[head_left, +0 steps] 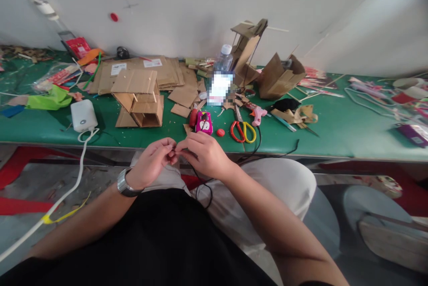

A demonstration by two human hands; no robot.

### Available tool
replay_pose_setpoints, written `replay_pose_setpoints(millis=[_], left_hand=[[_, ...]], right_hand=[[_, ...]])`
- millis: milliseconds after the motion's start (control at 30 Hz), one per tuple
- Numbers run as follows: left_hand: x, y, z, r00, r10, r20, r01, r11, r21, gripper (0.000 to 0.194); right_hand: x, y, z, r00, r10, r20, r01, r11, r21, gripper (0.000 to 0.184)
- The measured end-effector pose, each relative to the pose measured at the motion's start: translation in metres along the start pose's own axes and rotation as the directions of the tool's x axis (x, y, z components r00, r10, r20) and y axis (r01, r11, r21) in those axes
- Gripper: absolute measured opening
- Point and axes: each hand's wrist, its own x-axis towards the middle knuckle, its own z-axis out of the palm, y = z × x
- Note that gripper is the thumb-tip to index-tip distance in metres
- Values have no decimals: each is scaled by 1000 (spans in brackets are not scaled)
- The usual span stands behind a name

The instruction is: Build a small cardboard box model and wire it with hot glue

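So both hands, left (152, 161) and right (209, 154), are pinched together just below the pink case (203, 122), gripping something dark (174, 148), too tiny and finger-covered to make out.

A small, thin dark piece (174, 149), mostly hidden by the fingers, is held between the fingertips of the left hand (154, 161) and right hand (204, 154) just off the tabletop's (281, 145) near edge, while a slim black cord (211, 196) is seen loosely looped below, over the lap.

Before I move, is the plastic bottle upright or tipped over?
Upright: the bottle stands with its white cap at the top.
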Motion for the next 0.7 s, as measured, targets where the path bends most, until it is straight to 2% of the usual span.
replay_pose_setpoints(millis=[167, 300, 467, 700], left_hand=[[0, -4, -4, 998, -5, 65, 5, 1000, -2, 24], [-1, -9, -8, 994, -8, 113, 11, 1000, -19, 14], [-2, -10, -7, 991, -36, 130, 42, 998, -47, 13], [-4, -7, -1, 991, -50, 120, 64, 991, -117, 15]], right_hand=[[2, -4, 1, 996, 85, -10, -82, 983, 162, 11], [2, -7, 3, 990, 131, -51, -115, 961, 253, 10], [3, -8, 3, 984, 160, -75, -134, 951, 278, 10], [2, -6, 1, 991, 122, -59, -103, 962, 254, 26]])
